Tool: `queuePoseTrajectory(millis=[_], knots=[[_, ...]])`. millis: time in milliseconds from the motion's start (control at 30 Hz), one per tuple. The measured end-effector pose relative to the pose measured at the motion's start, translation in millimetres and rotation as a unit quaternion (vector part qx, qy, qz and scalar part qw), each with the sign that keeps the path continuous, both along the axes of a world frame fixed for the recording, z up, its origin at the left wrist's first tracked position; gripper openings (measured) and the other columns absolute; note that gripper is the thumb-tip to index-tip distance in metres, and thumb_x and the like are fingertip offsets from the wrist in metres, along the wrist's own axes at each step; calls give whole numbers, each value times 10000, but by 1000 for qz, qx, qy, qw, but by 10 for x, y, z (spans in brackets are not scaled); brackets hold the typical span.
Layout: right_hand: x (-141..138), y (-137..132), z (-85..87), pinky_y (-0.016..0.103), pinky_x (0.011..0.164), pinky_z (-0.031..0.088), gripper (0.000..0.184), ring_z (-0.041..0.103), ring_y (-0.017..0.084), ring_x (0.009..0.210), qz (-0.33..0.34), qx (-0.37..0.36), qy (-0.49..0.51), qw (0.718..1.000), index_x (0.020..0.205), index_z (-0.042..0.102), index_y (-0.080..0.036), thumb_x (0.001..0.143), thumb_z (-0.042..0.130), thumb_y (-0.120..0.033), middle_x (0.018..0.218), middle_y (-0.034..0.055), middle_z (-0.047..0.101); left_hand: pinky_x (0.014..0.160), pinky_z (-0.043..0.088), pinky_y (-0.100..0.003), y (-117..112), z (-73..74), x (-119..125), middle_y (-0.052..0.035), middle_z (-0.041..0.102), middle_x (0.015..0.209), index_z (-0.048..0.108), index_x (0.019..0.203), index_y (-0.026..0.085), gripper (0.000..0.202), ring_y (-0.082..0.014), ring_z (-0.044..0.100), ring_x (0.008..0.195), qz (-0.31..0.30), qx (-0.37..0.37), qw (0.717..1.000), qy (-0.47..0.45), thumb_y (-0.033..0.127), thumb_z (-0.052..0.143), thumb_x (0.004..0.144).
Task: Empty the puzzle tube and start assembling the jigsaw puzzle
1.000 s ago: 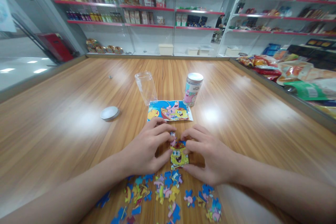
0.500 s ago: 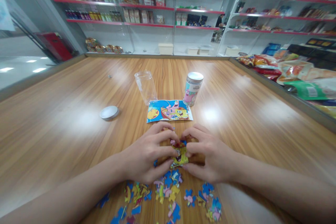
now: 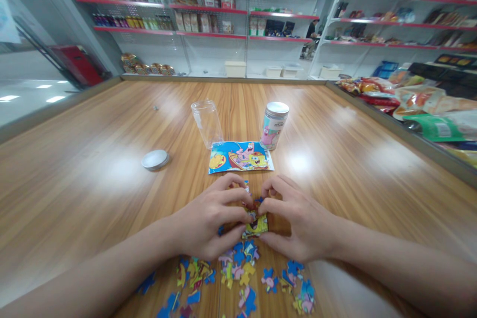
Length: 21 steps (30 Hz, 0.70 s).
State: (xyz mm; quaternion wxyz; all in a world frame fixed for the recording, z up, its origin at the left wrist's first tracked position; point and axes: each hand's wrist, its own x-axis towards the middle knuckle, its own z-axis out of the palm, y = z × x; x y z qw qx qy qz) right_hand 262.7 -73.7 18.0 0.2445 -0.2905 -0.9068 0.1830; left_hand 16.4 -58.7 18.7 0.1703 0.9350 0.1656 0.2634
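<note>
A small joined section of jigsaw puzzle [image 3: 256,227], yellow with a printed cartoon face, lies flat on the table between my hands. My left hand [image 3: 218,216] grips it from the left, fingers curled and tips on its edge and top. From the other side my right hand [image 3: 294,216] holds it, index finger bent onto the upper part and thumb at the lower right corner. My fingers hide parts of the section. Loose jigsaw pieces [image 3: 238,271] in blue, pink and yellow are scattered nearer to me. Beyond my hands lies the printed picture card [image 3: 240,157].
Behind the card stand a clear open jar [image 3: 207,124] and a lidded printed jar [image 3: 275,126]. A silver lid [image 3: 155,160] rests at left on the wooden table [image 3: 93,194]. Packaged goods [image 3: 428,104] lie at right; stocked shelves [image 3: 208,9] line the back, and a person [image 3: 311,37] is far off.
My right hand's fingers have shifted slightly on the puzzle section, with the index finger now bent lower onto its top. My left hand has barely moved.
</note>
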Motion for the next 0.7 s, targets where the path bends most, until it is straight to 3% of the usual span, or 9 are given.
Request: queuePoseTrajectory(millis=[300, 700], knots=[[-8, 0, -17, 368, 840, 438, 111, 498, 210, 937, 3, 5, -5, 1000, 833, 670, -174, 811, 701, -278, 987, 74, 519, 1074, 448, -493, 9, -3, 7, -74, 694, 1005, 727, 1000, 171, 210, -231, 576, 1055, -1, 1, 1000, -1, 85, 611, 848], [-2, -10, -4, 367, 804, 420, 132, 483, 207, 888, 5, -4, -35, 999, 892, 673, -182, 840, 663, -303, 936, 61, 519, 1052, 463, -484, 9, -21, 8, -72, 699, 988, 724, 1010, 176, 229, -235, 571, 1057, -3, -6, 1000, -11, 72, 619, 835]])
